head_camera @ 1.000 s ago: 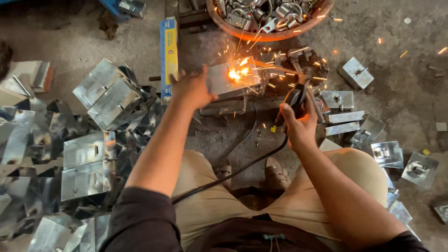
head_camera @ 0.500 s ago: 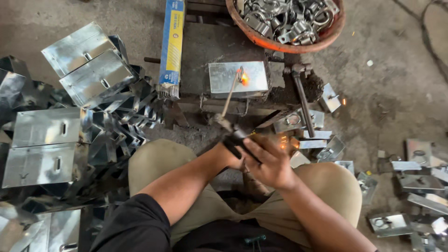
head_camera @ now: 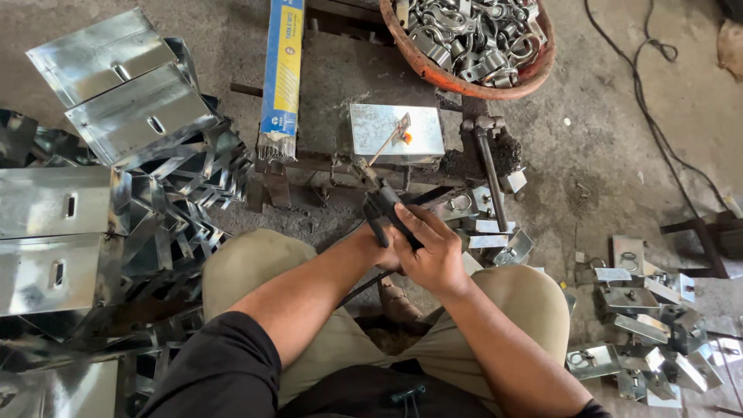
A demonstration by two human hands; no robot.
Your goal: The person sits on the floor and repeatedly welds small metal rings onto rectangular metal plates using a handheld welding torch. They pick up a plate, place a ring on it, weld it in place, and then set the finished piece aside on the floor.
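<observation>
Both your hands meet at the black rubbery handle of the welding holder (head_camera: 385,213): your right hand (head_camera: 433,251) is wrapped around its grip, while your left hand (head_camera: 385,255) sits mostly hidden behind it, and you cannot tell from here how it is closed. A thin welding rod (head_camera: 385,144) juts out of the holder's tip, slanting up to a flat, shiny steel plate (head_camera: 395,132), where an orange glowing spot (head_camera: 407,138) marks the contact by a small bracket. The plate lies on a dark, grimy metal stand (head_camera: 340,166) just in front of your knees. Beside it, to the left, stands a long blue and yellow box of rods (head_camera: 282,73), its grey ends showing at the bottom. Above the plate sits a round rust-orange basin (head_camera: 433,71) heaped with curved grey metal clamps (head_camera: 472,31). Folded galvanised sheet boxes (head_camera: 116,85) with slots pile up at your left; smaller finished plates with rings (head_camera: 642,310) lie scattered on the concrete floor (head_camera: 604,139) at your right.
</observation>
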